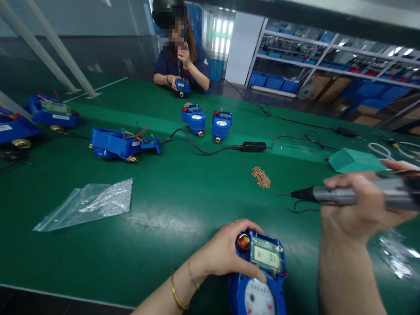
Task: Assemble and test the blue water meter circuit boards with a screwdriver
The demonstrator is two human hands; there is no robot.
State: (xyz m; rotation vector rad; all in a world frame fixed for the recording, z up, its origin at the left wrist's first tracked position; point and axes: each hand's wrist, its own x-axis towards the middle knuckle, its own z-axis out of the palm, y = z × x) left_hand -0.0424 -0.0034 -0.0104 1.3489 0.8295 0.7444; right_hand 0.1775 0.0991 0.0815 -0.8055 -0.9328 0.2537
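A blue water meter (277, 288) with an exposed circuit board and small display lies at the near edge of the table. My left hand (226, 251) is wrapped round its left side, thumb across the front. In my right hand (356, 205) is a grey electric screwdriver (337, 195), held level with its thin bit pointing left. The bit is in the air, apart from the meter. Beyond the bit, a small pile of brass-coloured screws (261, 177) rests on the green table.
Two blue meters (222, 125) stand mid-table; several more (120, 144) are at left. A clear bag of small parts (111, 199) lies front left. Cables and a black adapter (253, 146) cross the table. A green box (356, 160) is at right. Opposite, a co-worker (197, 72) handles another meter.
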